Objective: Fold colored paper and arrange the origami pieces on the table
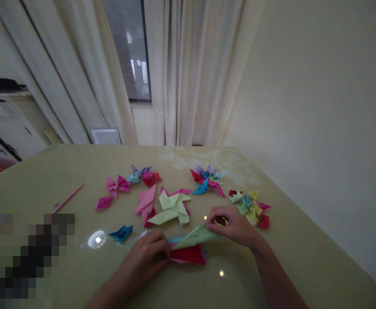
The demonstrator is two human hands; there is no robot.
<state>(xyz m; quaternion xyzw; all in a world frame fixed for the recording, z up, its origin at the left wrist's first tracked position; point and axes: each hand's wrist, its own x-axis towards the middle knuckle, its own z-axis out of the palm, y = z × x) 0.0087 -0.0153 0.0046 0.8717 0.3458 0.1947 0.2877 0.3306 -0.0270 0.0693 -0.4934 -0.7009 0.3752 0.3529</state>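
My left hand (149, 253) pinches the left end of a light green paper sheet (194, 236) near the table's front edge. My right hand (235, 225) grips the sheet's right corner, fingers closed on it. Under the green sheet lie a red sheet (189, 254) and a strip of blue paper. Just beyond my hands rests a pale green folded pinwheel (171, 208) on top of pink paper pieces (146, 201).
Clusters of folded paper shapes lie on the glossy beige table (62, 171): pink and blue ones (133, 178), red and blue ones (207, 178), yellow and green ones (250, 206). A small blue paper boat (121, 233), a pink stick (68, 198). The wall stands to the right, curtains behind.
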